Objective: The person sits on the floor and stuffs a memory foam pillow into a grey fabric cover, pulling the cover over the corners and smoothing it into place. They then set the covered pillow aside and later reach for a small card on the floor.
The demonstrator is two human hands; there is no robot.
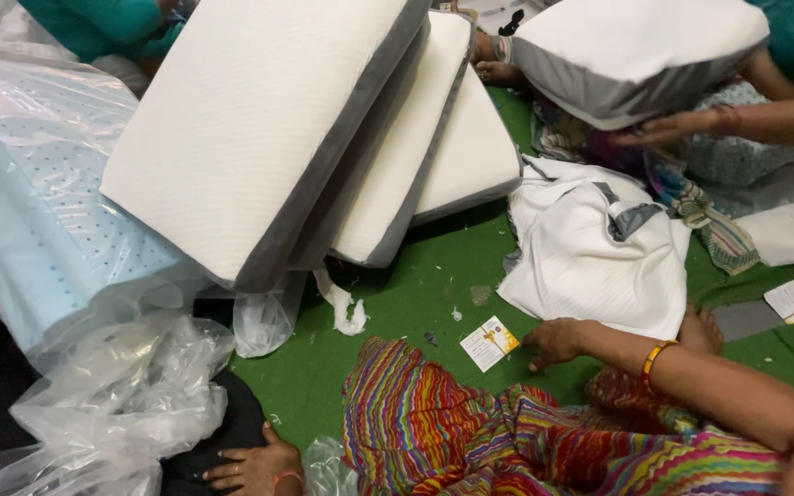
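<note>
Three white pillows with grey side bands (268, 129) lean stacked across the upper middle of the frame, on a green floor mat (425, 294). At lower centre a small white card with a yellow-orange corner (489, 343) lies flat on the mat. The right hand (558, 342), reaching in from the lower right with an orange bangle (656, 355) on its wrist, rests just beside the card's right edge, its grip loose, fingers bent down onto the mat and closed on nothing. The left hand (248, 467), at the bottom edge left of centre, lies flat with fingers spread on a dark cloth, holding nothing. Just above the right hand sits an empty white pillow cover with grey trim (590, 262). A second similar card (791, 301) lies at the right edge. Crumpled clear plastic bags (121, 395) fill the lower left, with a pale blue dotted foam block in plastic (39, 211) above them. At upper right, another person's hand (654, 134) supports a fourth pillow (636, 50).
</note>
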